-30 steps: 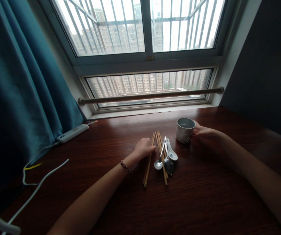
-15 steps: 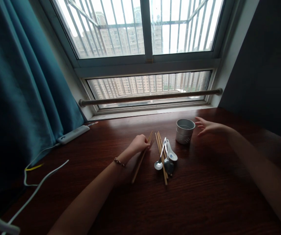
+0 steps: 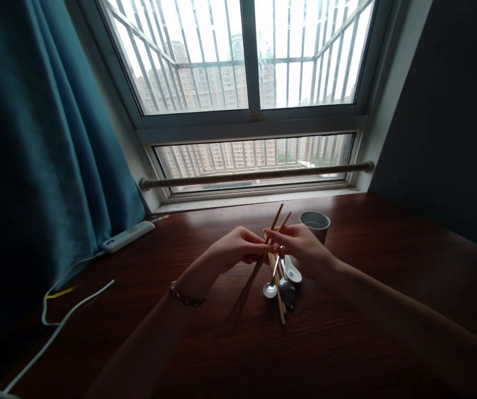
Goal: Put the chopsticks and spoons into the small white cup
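Both my hands meet above the dark wooden table (image 3: 346, 343). My left hand (image 3: 238, 250) pinches a pair of wooden chopsticks (image 3: 277, 217) and holds them lifted, their tips slanting up to the right. My right hand (image 3: 302, 249) closes on the same pair from the right. Below the hands more chopsticks (image 3: 280, 302), a metal spoon (image 3: 270, 288), a second metal spoon (image 3: 287, 289) and a white ceramic spoon (image 3: 293, 271) lie together on the table. A grey metal cup (image 3: 316, 224) stands upright just behind my right hand.
A white power strip (image 3: 127, 236) lies at the back left, with its white cable (image 3: 67, 316) trailing toward the front left. A teal curtain (image 3: 42, 144) hangs at the left. A barred window with a horizontal rail (image 3: 255, 173) runs along the table's back edge.
My left hand picked a pair of chopsticks off the table and raised them. My right hand left the cup and came left to take hold of the pair. The camera tilted up slightly.
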Demonstrator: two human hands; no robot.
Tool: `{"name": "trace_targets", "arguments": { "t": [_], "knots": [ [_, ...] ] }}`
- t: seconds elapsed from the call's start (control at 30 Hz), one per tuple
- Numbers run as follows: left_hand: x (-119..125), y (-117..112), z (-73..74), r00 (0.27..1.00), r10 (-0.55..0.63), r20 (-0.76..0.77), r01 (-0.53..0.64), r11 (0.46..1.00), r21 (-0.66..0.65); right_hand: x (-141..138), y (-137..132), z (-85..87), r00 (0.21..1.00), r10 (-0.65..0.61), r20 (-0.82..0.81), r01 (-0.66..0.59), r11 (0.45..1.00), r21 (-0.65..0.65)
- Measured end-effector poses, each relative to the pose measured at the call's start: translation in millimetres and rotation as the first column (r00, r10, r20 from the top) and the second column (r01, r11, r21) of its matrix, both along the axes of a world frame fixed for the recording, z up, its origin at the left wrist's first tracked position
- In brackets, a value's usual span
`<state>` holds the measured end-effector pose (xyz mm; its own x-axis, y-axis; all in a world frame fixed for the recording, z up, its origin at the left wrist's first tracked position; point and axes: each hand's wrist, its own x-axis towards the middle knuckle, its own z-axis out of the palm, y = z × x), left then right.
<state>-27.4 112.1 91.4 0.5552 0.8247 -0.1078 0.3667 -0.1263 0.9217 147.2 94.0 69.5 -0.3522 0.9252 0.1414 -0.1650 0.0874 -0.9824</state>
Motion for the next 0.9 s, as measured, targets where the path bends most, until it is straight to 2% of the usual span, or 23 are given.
{"name": "trace_targets", "arguments": {
  "t": [0.07, 0.17, 0.27, 0.33, 0.4, 0.43, 0.47, 0.53, 0.57, 0.6, 0.67, 0.7, 0.77, 0.9],
  "knots": [
    [4, -6, 0.8, 0.999, -0.033, 0.027, 0.033, 0.999, -0.01, -4, 4, -3.3, 0.996, -0.03, -0.078, 0.032, 0.999, 0.014],
    [8, -12, -0.8, 0.995, -0.089, 0.033, 0.091, 0.995, -0.036, -1, 3, -4.0, 0.993, 0.016, -0.12, -0.012, 0.999, 0.034],
    [12, -16, -2.5, 0.99, -0.135, 0.036, 0.137, 0.989, -0.046, 14, -1, 7.4, 0.994, 0.047, -0.103, -0.044, 0.999, 0.029],
    [14, -18, -1.5, 0.993, -0.105, 0.063, 0.105, 0.994, -0.006, 31, 0, 23.3, 0.993, -0.048, -0.109, 0.055, 0.997, 0.059],
    [13, -18, 1.3, 0.993, -0.019, 0.116, 0.011, 0.998, 0.066, 56, 4, 42.3, 0.953, -0.235, -0.194, 0.259, 0.959, 0.112],
    [11, -16, 3.1, 0.989, 0.029, 0.145, -0.044, 0.994, 0.101, 70, 8, 51.4, 0.901, -0.349, -0.257, 0.391, 0.91, 0.136],
    [9, -14, 4.6, 0.983, 0.07, 0.168, -0.092, 0.988, 0.128, 85, 12, 59.3, 0.826, -0.452, -0.337, 0.522, 0.838, 0.157],
    [5, -7, 5.5, 0.975, 0.124, 0.184, -0.154, 0.975, 0.159, 115, 23, 69.6, 0.667, -0.597, -0.446, 0.72, 0.67, 0.179],
    [3, -2, 4.1, 0.975, 0.139, 0.175, -0.169, 0.972, 0.167, 128, 28, 71.8, 0.609, -0.641, -0.468, 0.781, 0.589, 0.209],
    [1, 2, 1.3, 0.976, 0.15, 0.158, -0.177, 0.969, 0.173, 139, 34, 72.0, 0.578, -0.673, -0.462, 0.812, 0.532, 0.24],
    [2, 11, -9.0, 0.98, 0.166, 0.11, -0.184, 0.964, 0.191, 156, 44, 68.1, 0.538, -0.728, -0.426, 0.843, 0.455, 0.287],
    [3, 16, -16.3, 0.982, 0.171, 0.08, -0.184, 0.961, 0.204, 161, 49, 64.8, 0.532, -0.751, -0.39, 0.845, 0.445, 0.297],
    [8, 24, -34.0, 0.984, 0.177, 0.014, -0.176, 0.955, 0.237, 167, 58, 56.9, 0.549, -0.779, -0.302, 0.83, 0.467, 0.305],
    [17, 36, -71.0, 0.975, 0.183, -0.124, -0.133, 0.933, 0.334, 166, 74, 39.0, 0.629, -0.764, -0.141, 0.755, 0.558, 0.345]
  ]
}}
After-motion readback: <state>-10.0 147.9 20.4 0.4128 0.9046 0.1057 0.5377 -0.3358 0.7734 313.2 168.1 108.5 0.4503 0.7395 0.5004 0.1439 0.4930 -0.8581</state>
